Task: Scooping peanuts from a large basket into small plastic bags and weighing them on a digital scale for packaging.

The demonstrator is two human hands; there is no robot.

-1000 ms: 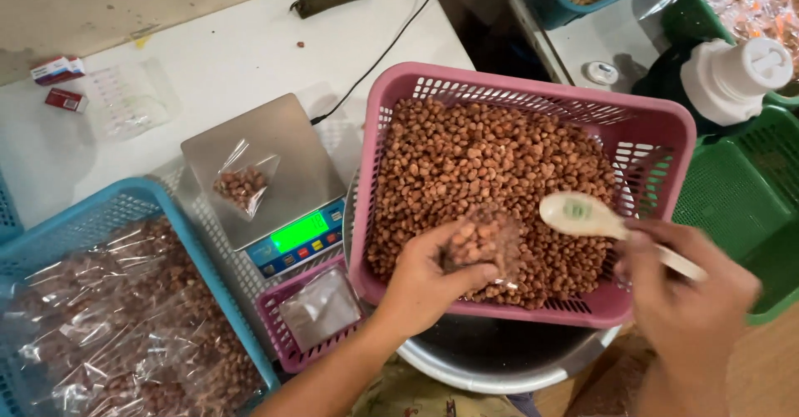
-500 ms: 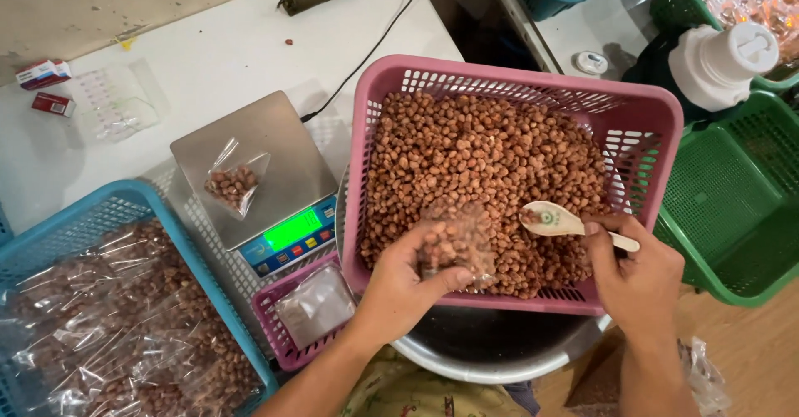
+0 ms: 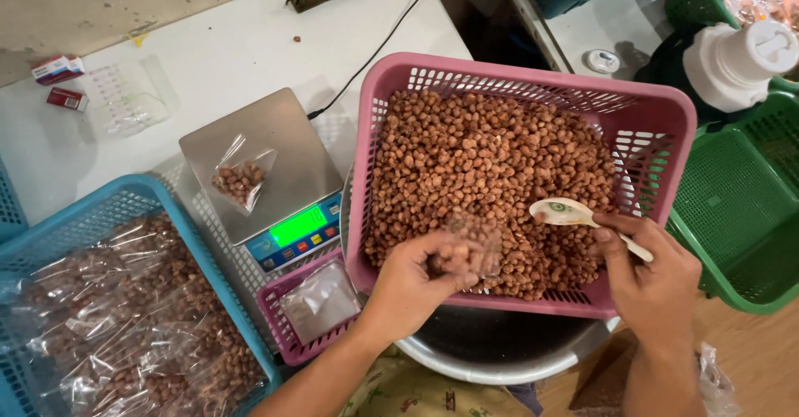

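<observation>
We observe a white ceramic spoon (image 3: 578, 220), bowl empty, right of centre frame over the pink basket (image 3: 533, 76) of nuts. Its long axis runs upper-left to lower-right, bowl pointing left. Our right hand (image 3: 653, 280) pinches its handle; our left hand (image 3: 416, 284) grasps a small clear bag (image 3: 473, 246).

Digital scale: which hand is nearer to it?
Left. The left hand, holding a small clear bag of nuts, is just right of the scale at the pink basket's near edge. The right hand, holding a white spoon, is farther right.
</observation>
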